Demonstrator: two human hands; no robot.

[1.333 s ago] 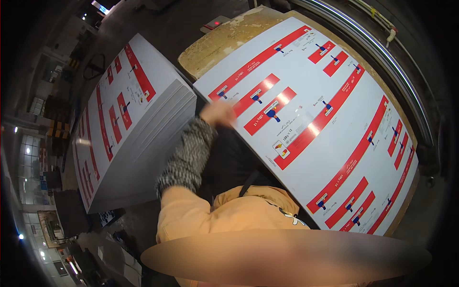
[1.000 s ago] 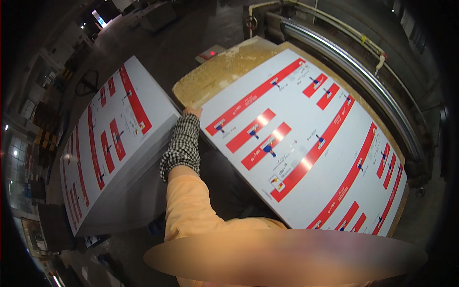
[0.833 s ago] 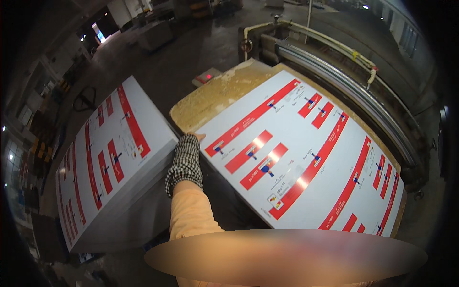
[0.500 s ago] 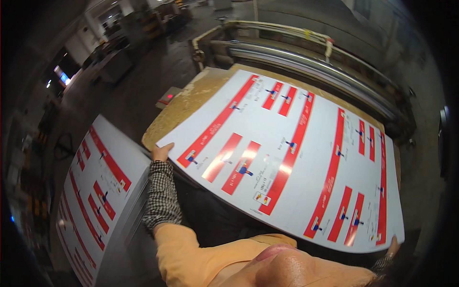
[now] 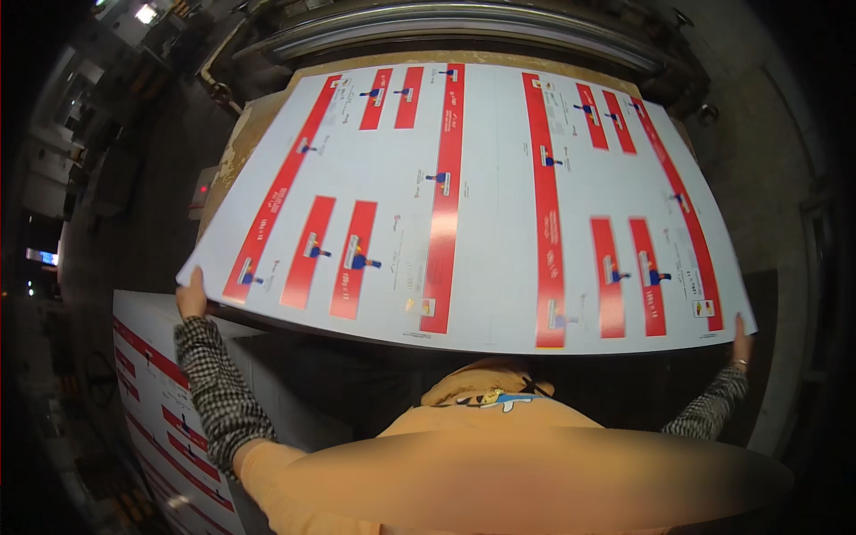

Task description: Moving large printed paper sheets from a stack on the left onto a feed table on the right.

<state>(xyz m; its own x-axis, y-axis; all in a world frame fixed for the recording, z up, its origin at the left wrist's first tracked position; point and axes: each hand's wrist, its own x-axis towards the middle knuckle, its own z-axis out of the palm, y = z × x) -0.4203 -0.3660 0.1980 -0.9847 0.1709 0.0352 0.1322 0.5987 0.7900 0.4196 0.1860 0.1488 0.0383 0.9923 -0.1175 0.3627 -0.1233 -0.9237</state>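
Note:
A large white printed sheet (image 5: 489,267) with red bands and small blue pictures spreads across the view, its near edge bowed toward me. Thumb uppermost, my left hand (image 5: 192,296) pinches the near left corner; its other fingers are mostly hidden under the sheet. At the near right corner, my right hand (image 5: 743,344) grips the edge, only partly showing. Beneath the sheet lies a worn tan board (image 5: 254,127), visible along the left and far sides. The sheet's far edge lies just short of a long metal roller (image 5: 419,31).
To my left stands a stack of similar red-and-white sheets (image 5: 143,323). A small box with a red light (image 5: 203,189) sits beside the board's left edge. The roller machine's frame (image 5: 217,89) crosses the far side.
My view has turned so the sheet and machine look squarer to me. My right hand shows more now. Both hands keep hold of the near corners.

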